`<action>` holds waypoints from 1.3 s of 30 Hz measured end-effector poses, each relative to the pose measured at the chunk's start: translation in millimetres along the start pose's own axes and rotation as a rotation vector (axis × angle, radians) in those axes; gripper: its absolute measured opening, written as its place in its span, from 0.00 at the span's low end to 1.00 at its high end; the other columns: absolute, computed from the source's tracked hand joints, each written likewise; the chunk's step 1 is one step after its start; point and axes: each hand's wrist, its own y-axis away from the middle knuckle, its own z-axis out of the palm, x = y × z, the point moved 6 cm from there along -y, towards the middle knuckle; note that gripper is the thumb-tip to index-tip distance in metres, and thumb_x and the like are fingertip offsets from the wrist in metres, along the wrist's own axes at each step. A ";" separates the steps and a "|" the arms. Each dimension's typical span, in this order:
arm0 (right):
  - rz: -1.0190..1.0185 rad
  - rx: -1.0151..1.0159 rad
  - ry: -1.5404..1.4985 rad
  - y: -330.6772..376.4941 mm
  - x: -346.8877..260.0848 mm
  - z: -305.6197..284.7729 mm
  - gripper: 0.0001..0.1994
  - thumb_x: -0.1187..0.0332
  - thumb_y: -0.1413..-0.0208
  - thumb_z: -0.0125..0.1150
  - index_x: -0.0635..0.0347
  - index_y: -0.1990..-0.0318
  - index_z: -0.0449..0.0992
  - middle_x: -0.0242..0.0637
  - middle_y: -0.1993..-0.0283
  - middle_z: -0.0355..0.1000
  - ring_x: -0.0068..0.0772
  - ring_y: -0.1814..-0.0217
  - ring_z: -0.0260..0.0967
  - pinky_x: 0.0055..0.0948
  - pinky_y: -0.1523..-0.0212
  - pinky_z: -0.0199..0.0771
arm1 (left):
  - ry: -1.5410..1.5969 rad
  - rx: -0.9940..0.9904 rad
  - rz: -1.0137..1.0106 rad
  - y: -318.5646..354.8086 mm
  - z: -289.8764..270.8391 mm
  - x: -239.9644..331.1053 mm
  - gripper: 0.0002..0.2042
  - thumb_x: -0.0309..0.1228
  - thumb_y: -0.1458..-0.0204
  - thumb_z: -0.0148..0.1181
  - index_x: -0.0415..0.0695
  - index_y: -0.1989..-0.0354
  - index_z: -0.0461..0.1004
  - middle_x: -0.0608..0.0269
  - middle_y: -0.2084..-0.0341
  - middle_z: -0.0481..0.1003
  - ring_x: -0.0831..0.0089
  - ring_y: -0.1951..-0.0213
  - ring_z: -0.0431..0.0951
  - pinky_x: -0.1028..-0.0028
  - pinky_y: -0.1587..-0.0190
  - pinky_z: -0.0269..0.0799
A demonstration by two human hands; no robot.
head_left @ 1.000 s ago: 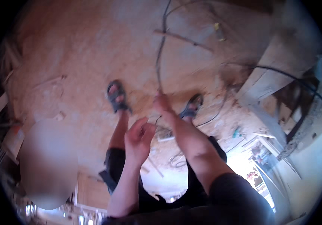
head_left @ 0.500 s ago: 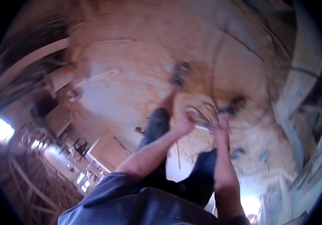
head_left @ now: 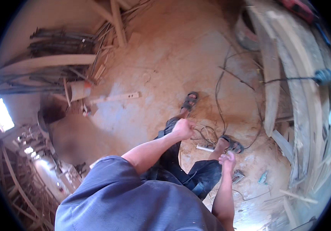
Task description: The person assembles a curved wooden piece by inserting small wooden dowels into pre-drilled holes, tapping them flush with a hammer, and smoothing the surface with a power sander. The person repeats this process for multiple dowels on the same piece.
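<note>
My left hand (head_left: pixel 183 128) is in front of my left thigh, its fingers curled into a loose fist. What it holds, if anything, does not show. Lower and to the right, my right hand (head_left: pixel 228 158) is raised beside my right knee with fingers bent inward; nothing in it can be made out. Between the hands a white strip (head_left: pixel 205 147) lies on the floor by my right foot. Loops of thin cable (head_left: pixel 208 133) lie just beyond it. Both hands appear apart from the strip and the cables.
Long wooden boards (head_left: pixel 271 77) lean along the right, near a bucket (head_left: pixel 246 32). A dark cable (head_left: pixel 218 96) runs over the dusty floor. A small teal tool (head_left: pixel 263 178) lies right of my knee. At left are a holed wooden bar (head_left: pixel 115 97) and a pale container (head_left: pixel 80 91).
My hands have drawn apart: the left has moved slightly left, the right downward and nearer to me. My view has shifted, and more boards show at right.
</note>
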 end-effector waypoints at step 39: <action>-0.130 0.457 0.470 164.4 -181.0 -6.7 0.09 0.77 0.46 0.56 0.57 0.60 0.81 0.37 0.71 0.75 0.34 0.73 0.75 0.35 0.75 0.75 | 0.235 0.089 0.224 64.7 -232.0 35.2 0.15 0.44 0.45 0.61 0.44 0.70 0.82 0.47 0.72 0.81 0.48 0.61 0.83 0.52 0.55 0.76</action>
